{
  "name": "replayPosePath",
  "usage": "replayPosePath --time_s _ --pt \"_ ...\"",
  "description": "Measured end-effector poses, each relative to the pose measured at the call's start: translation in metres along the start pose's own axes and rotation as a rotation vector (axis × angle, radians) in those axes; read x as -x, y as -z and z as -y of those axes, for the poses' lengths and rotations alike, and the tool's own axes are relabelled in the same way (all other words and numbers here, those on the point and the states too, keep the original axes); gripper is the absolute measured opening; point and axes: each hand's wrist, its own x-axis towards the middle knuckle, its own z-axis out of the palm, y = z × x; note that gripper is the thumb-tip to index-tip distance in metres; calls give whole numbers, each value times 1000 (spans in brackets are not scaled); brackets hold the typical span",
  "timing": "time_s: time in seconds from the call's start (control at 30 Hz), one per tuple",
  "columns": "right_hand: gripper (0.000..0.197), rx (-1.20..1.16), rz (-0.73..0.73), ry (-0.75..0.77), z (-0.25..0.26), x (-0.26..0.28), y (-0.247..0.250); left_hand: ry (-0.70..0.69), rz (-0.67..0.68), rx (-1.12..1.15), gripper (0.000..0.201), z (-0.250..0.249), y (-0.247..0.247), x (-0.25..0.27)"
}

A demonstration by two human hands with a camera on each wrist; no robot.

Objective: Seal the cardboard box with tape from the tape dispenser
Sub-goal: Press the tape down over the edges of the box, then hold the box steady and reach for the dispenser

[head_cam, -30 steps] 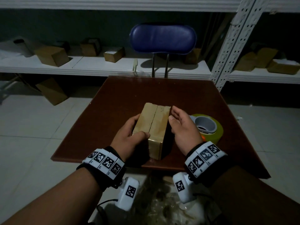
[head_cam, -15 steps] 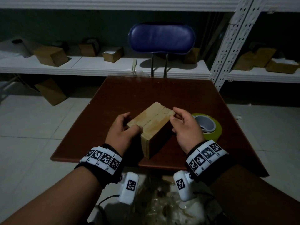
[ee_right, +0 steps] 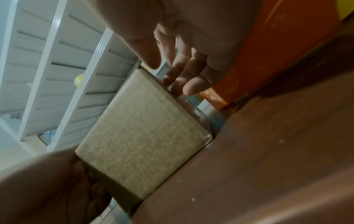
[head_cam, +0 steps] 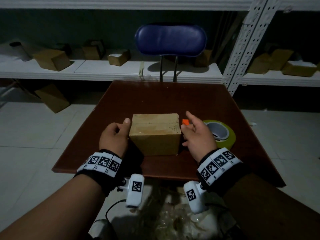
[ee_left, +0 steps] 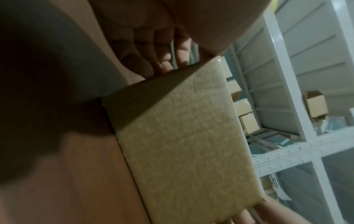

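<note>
A small cardboard box [head_cam: 155,134] stands on the brown table [head_cam: 164,97], its top seam running left to right and its flaps down. My left hand [head_cam: 115,135] holds its left side with curled fingers [ee_left: 153,50], thumb at the top edge. My right hand [head_cam: 195,133] hovers beside the right side with spread fingers [ee_right: 182,72], whose tips are at the box's edge [ee_right: 143,136]. Just behind that hand lies the tape dispenser, an orange body [head_cam: 185,122] with a yellow-green tape roll [head_cam: 223,135]. No tape strip is seen across the seam.
A blue chair [head_cam: 170,40] stands at the table's far edge. White shelving [head_cam: 103,68] behind holds several other cardboard boxes. The table's near edge [head_cam: 121,174] is close under my wrists.
The box has been turned from lengthwise through a diagonal to square-on. My right hand has let go of it and spread its fingers. The dispenser's orange part now shows.
</note>
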Motion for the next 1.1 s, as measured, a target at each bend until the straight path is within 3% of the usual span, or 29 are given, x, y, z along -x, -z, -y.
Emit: replayPosePath --time_s 0.1,0.27,0.4,0.5,0.57,0.67,0.77,0.9,1.1 --pt "59 -3 63 -21 3 3 2 1 28 53 48 -2 0 4" --pt "52 -30 115 -52 1 1 -5 1 90 183 17 -4 -4 6" --pt "35 -39 94 2 -4 5 -8 -10 157 157 37 -1 -7 6" --pt "42 -21 64 57 -6 7 -10 -10 120 38 59 5 -9 5" --pt "49 28 61 66 -7 8 -10 1 116 15 49 6 -10 6" --pt "46 61 74 98 -9 10 -10 43 199 165 17 1 -13 10" --pt "33 6 93 119 -10 11 -13 95 282 311 23 -5 -14 16" --pt "22 -47 104 83 -5 13 -15 80 382 342 31 -10 -12 21" --pt "16 -21 71 122 8 10 -1 73 374 301 40 -17 -7 22"
